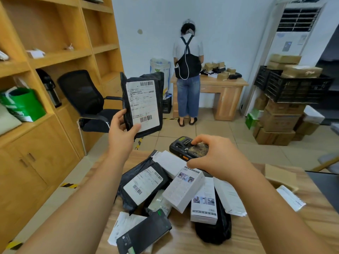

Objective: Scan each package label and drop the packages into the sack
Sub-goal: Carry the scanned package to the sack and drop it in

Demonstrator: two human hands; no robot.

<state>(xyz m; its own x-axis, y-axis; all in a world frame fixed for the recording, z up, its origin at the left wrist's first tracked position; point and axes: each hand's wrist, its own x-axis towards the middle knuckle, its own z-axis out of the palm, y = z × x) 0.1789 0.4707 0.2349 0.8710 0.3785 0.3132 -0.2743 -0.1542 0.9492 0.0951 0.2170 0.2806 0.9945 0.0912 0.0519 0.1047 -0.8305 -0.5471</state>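
Left hand (121, 132) is pinching black package (142, 105) upright above the table (311, 217) pile; right hand (216, 160) is gripping scanner (187, 147) beside it.

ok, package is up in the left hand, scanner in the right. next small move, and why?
Probably tilt the handheld scanner up toward the label. The left hand holds the black package upright, label facing the camera, barcodes uncovered, while the right hand keeps the scanner low over the table pile, not visibly aimed at it.
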